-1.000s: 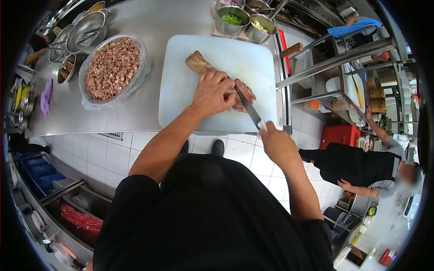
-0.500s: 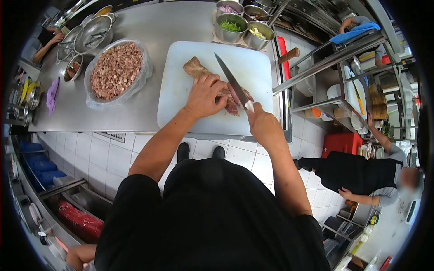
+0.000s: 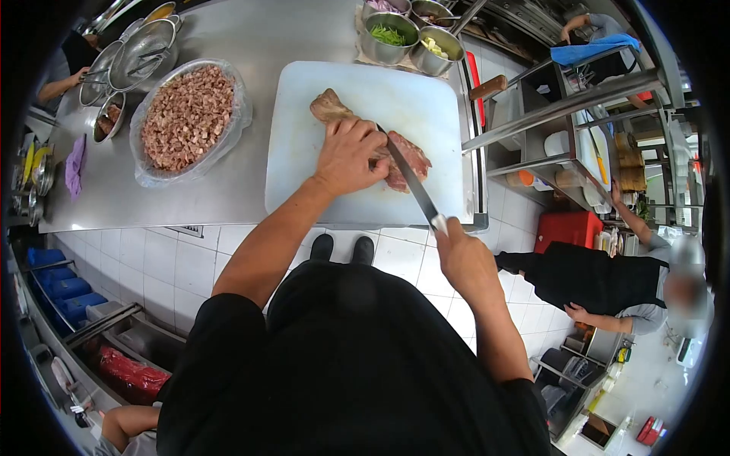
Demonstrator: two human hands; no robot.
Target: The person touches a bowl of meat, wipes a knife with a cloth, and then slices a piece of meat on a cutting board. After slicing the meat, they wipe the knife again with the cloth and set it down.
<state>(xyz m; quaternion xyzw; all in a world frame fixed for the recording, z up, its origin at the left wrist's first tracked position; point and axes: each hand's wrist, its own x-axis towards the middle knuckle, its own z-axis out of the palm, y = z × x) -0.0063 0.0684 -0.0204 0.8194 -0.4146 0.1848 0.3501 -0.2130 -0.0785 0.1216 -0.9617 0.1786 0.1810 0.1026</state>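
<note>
A piece of meat [image 3: 330,106] lies on the white cutting board [image 3: 295,85], its cut reddish face turned to the right. My left hand [image 3: 348,156] presses on the meat with curled fingers and hides its middle. My right hand [image 3: 467,262] is closed around the light handle of a long knife [image 3: 411,179]. The blade runs up and left across the meat, its tip beside my left fingertips. Whether the edge has gone into the meat cannot be told from here.
Left of the board stands a plastic-lined bowl [image 3: 245,115] of diced meat. Metal pots [image 3: 389,52] with chopped vegetables sit behind it on the right. A wooden-handled tool [image 3: 487,87] juts out at the table's right edge. Co-workers are at both sides, one in a black apron [image 3: 574,277].
My right hand and the knife have moved down and right, drawing the blade back toward me. More of the meat's cut face shows. My left hand stays on the meat.
</note>
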